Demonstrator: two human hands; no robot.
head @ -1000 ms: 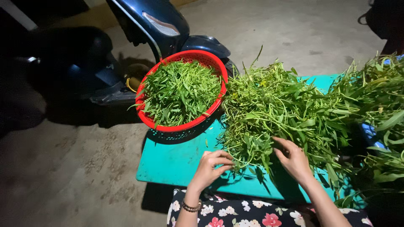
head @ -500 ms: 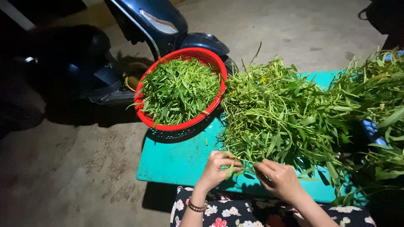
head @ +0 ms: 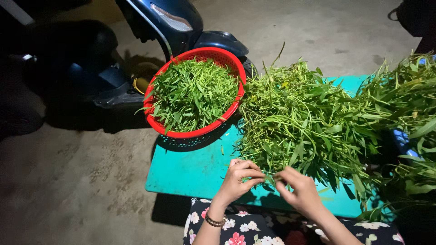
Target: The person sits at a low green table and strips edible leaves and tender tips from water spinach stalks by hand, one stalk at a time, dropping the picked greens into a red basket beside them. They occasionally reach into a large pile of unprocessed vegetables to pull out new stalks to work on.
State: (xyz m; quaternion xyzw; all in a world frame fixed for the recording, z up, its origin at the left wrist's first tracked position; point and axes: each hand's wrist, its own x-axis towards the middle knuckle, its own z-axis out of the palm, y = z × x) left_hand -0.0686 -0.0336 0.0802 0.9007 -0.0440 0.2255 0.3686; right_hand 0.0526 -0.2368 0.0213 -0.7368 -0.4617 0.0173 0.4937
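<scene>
Stem point(head: 269, 173) spans both pinching hands' grip (pile point(head: 309, 122) just beyond).

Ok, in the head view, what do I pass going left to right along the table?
Dark blue scooter on the ground → red basket of picked greens → left hand → right hand, both pinching one green stem → big pile of leafy stalks on the teal table.
</scene>
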